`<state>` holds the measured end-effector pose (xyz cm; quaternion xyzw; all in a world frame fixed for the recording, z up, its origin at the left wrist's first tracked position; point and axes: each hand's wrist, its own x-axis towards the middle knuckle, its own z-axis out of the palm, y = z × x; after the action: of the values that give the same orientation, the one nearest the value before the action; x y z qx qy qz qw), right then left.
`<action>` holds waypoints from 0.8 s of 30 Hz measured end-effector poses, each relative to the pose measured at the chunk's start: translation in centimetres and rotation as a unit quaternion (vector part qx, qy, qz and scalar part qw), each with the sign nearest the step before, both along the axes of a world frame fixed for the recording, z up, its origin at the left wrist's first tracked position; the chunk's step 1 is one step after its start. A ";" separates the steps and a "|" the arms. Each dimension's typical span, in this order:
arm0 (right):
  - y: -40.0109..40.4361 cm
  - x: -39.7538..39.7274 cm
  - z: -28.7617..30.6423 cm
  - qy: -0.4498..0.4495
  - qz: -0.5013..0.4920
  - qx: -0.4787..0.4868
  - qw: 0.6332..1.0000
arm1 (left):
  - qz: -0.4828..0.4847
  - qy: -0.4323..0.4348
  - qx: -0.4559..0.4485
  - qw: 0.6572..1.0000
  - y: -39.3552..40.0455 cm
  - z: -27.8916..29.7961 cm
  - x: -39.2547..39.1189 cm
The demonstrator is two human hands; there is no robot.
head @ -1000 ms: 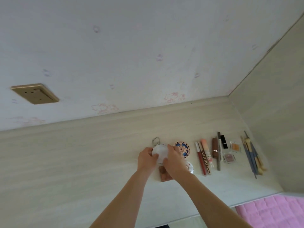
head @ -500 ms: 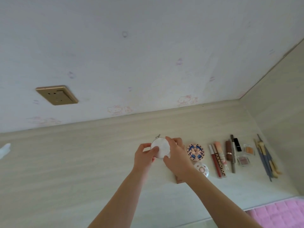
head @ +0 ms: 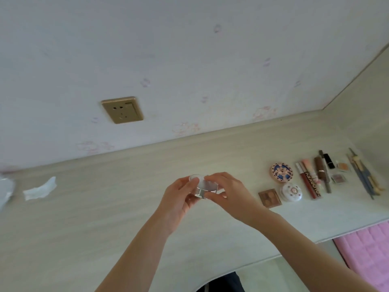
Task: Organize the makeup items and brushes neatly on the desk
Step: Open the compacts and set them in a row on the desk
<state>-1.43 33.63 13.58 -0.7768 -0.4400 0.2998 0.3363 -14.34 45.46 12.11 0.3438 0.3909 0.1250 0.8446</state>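
both hands meet over the middle of the desk (head: 105,207), and between them sits a small clear round jar (head: 203,186), held up off the surface rather than resting on it. the left hand (head: 181,199) cradles it from the left and below, fingers curled against its side. the right hand (head: 227,192) comes in from the other side, its fingertips (head: 210,178) curled over the far rim and its thumb under the near edge. so the jar is pinched from both sides, flat face tilted a little toward the person; it has no real long axis, being a squat disc.

what matters for the next move, i'd say, is that the tidy row lies well off to the right: a patterned round compact (head: 281,172), a white floral compact (head: 291,191), a small brown palette (head: 269,198), then lip tubes (head: 309,178) and brushes (head: 364,175) lined up nose to the wall. the right hand is the nearer one to that row, so it looks the natural carrier, with open desk just left of the palette as a likely spot.

away on the left a crumpled tissue (head: 40,188) lies on its own.
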 end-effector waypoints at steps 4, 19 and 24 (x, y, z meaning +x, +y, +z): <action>0.6 -1.9 0.8 0.037 -0.016 -0.029 0.999 | -0.063 -0.038 0.052 0.996 0.5 -0.6 -3.2; 4.2 -3.0 3.1 -0.001 0.134 -0.100 0.986 | -0.028 0.022 0.213 0.976 0.1 0.2 -5.6; 5.8 -2.1 1.2 0.015 0.146 -0.083 0.986 | -0.075 -0.050 0.183 0.979 2.2 -1.5 -5.5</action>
<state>-3.53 39.46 14.77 -0.7249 -0.5170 0.3929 0.2298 -19.82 47.68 10.58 0.5144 0.2920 0.1480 0.7926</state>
